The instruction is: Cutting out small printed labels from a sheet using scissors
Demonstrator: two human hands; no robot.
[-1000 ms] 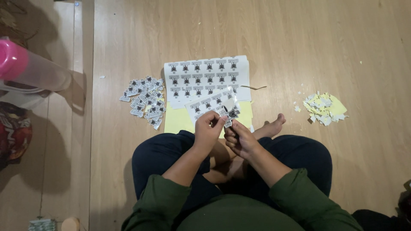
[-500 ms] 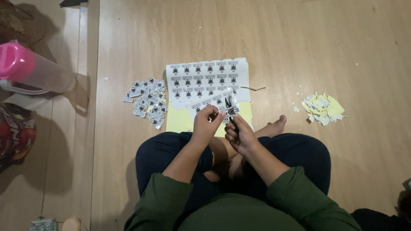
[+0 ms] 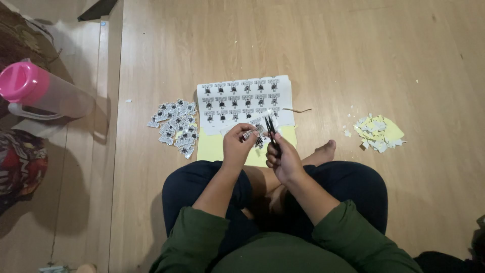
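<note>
Your left hand (image 3: 237,146) is pinching a small paper strip (image 3: 253,130) of printed labels, held over the printed sheet (image 3: 242,98) lying mid-floor. Your right hand (image 3: 283,156) is clenching black scissors (image 3: 272,132) against it. The strip appears light, limp and easily torn; pinching it close beside the cut line looks soundest.

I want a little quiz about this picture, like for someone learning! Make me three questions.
1. True or false: the right hand holds black scissors.
2. What does the left hand pinch?
3. Which pile lies left of the printed sheet: A) cut-out labels, B) yellow-white scraps?

Key: 1 true. 2 a strip of printed labels. 3 A.
</note>
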